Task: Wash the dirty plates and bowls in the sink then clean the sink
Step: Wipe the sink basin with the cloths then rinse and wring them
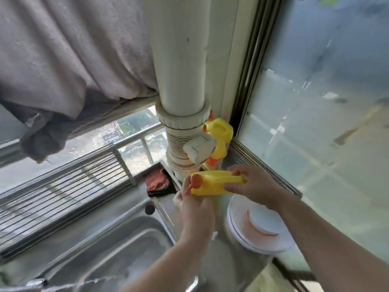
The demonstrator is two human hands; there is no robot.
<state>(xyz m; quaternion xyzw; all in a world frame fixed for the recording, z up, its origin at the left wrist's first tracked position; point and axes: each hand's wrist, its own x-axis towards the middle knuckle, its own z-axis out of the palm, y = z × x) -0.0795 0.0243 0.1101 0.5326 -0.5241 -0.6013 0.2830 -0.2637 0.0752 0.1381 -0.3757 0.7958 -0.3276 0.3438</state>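
Head view: both hands grip the tipped yellow bottle (212,185); right hand (254,186) fingers wrap its base, left hand (195,205) its orange-capped neck, hiding the bench corner beside the stacked plates (242,234).

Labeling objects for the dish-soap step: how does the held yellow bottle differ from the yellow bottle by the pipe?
Pose: the held bottle lies on its side; the corner bottle stands upright.
Contact: the right hand grips the held bottle's body and the left hand is at its orange cap; nothing touches the corner bottle.
Visibility: the held bottle shows nearly whole; the white pipe partly hides the corner bottle.
Shared: yellow plastic, orange tops.

sink (88,245): brushed steel | bottle (212,183): glossy yellow plastic | plates (237,228): glossy white
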